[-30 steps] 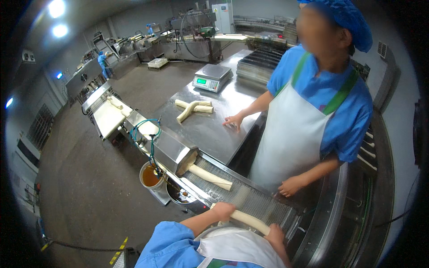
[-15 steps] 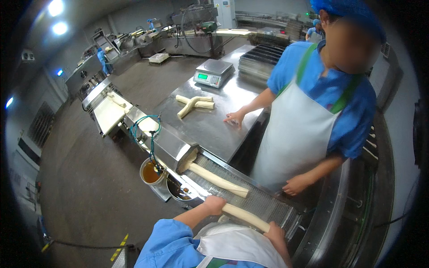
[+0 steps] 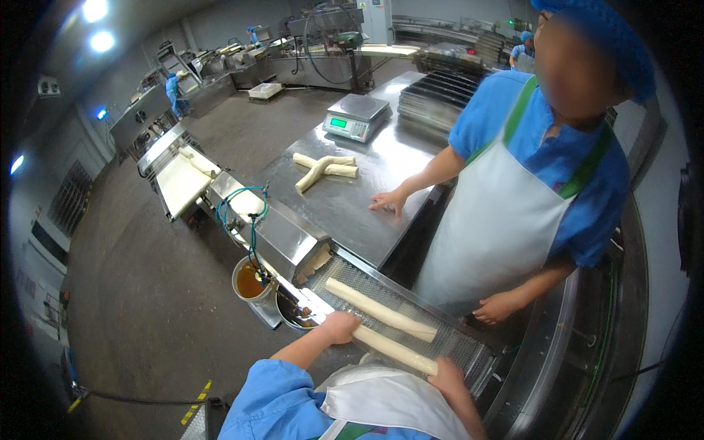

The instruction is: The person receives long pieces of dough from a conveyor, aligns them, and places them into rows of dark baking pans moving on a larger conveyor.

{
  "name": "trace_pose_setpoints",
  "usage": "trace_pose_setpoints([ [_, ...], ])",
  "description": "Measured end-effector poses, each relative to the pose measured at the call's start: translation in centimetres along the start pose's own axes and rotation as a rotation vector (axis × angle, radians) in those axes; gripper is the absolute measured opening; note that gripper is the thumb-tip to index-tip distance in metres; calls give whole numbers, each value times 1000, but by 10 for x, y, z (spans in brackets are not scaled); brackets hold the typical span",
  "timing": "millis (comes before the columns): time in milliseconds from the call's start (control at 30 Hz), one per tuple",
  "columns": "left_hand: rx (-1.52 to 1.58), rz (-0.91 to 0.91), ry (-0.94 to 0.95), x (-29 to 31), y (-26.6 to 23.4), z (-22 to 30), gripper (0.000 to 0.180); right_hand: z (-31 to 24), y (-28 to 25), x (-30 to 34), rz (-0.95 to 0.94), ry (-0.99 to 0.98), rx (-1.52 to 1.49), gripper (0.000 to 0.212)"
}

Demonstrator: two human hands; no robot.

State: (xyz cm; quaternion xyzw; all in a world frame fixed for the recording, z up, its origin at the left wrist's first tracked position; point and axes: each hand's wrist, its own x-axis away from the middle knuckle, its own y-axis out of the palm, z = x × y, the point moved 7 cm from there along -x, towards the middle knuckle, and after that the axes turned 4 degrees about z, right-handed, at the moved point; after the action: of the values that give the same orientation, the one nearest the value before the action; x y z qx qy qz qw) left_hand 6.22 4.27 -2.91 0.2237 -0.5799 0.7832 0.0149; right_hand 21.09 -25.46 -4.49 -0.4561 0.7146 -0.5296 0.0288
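Observation:
A long pale dough roll (image 3: 394, 350) lies between my two hands along the near edge of the wire-mesh conveyor (image 3: 458, 341). My left hand (image 3: 341, 328) is closed around its far-left end. At the opposite end my right hand (image 3: 448, 378) grips it, the fingers partly hidden. A second dough roll (image 3: 380, 309) rests on the mesh just beyond, touched by neither hand. Behind it, a flat piece of dough (image 3: 314, 262) shows at the mouth of the steel hood (image 3: 282, 233).
Across the conveyor stands a co-worker in a white apron (image 3: 499, 220), one hand on the steel table (image 3: 293, 209). Crossed dough rolls (image 3: 323, 170) and a digital scale (image 3: 357, 117) sit there. A bucket of brown liquid (image 3: 251, 282) stands left of the conveyor.
The farther dough roll has moved along the mesh toward the lower right, away from the hood. My hands still hold the near roll, with little shift. The co-worker leans slightly differently.

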Motion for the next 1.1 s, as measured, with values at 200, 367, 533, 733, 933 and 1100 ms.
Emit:
trace_pose_setpoints([
  [200, -65, 470, 34, 8, -29, -40, 33, -83, -40, -4, 455, -503, 161, 34],
  [367, -170, 377, 59, 4, -22, -44, 36, -89, -19, -25, 326, -513, 312, 37],
  [533, -234, 164, 75, -13, -16, -9, 30, -60, -15, -38, 179, -327, 385, 43],
  [733, -396, 65, 409, -47, 2, 51, 34, -22, -25, -13, 233, -192, 363, 39],
  [933, -311, 56, 486, -46, 17, 79, 30, -7, -33, -1, 277, -110, 402, 35],
  [1100, -321, 46, 567, -54, 12, 131, 31, 30, -40, 37, 438, 47, 405, 28],
])
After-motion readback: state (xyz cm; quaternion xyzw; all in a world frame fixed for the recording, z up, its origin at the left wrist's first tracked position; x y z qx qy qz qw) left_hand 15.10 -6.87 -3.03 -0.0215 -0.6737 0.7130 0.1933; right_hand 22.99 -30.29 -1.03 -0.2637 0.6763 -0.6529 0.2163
